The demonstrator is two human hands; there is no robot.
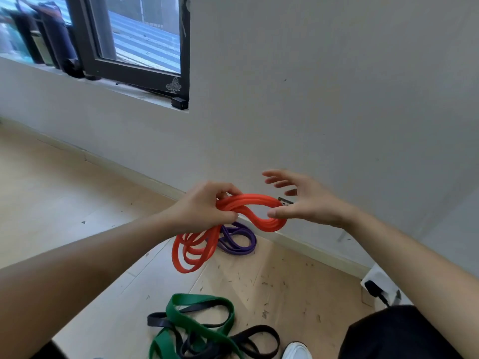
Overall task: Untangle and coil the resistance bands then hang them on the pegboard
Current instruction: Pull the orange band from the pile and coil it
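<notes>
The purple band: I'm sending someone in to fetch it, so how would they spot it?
Find the baseboard under the grey wall. The purple band lies looped on the wooden floor there, beside the hanging orange band, and is the only purple one; the green band and black band lie nearer.

I see orange band (248,211); purple band (239,242) | green band (191,322); black band (256,338) | pale wood floor (64,193); grey-white wall (311,86); white shoe (296,351)

No readable text, brand, number or label is found. A pale, triangular sticker (175,85) is seen at the lower corner of the window frame (140,71), but its markings are too blurred to be read.
</notes>
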